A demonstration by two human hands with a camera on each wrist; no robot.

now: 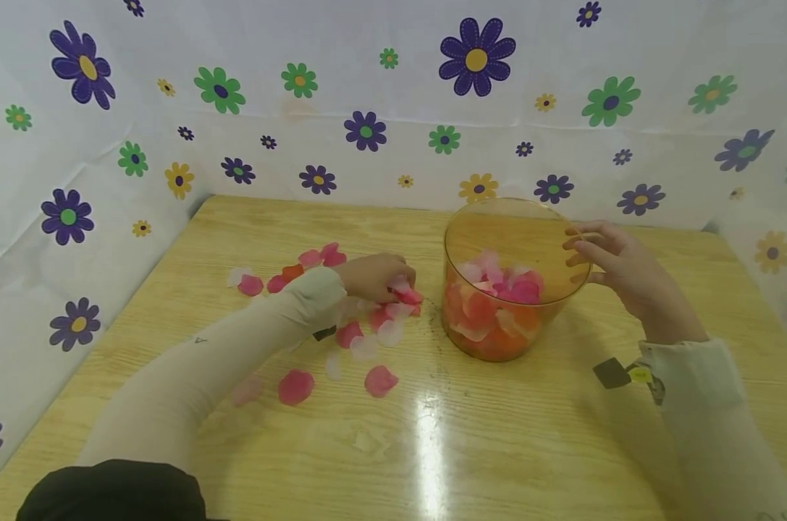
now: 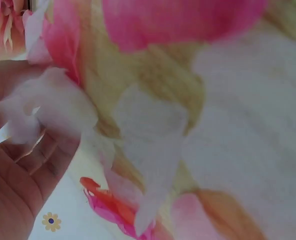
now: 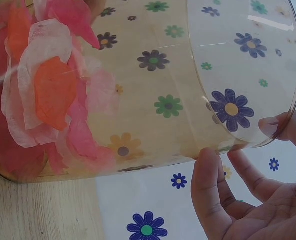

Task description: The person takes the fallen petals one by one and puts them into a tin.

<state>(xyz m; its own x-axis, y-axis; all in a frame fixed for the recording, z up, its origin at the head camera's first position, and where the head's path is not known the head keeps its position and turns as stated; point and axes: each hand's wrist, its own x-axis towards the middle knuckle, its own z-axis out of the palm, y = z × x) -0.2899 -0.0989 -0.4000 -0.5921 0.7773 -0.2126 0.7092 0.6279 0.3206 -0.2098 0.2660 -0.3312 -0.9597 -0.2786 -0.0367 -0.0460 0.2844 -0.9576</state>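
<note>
In the head view, my left hand pinches a small bunch of petals, pink and pale, just left of the container. Whitish petals lie between its thumb and fingers in the left wrist view. My right hand holds the clear amber container at its right side near the rim; in the right wrist view its fingers touch the wall. Inside the container, pink, white and orange petals fill the lower part.
Loose petals in pink, red and white lie scattered left of the container, some under the left forearm. The wooden table meets a flower-printed white cloth at the back and sides. A dark rounded object shows at lower left.
</note>
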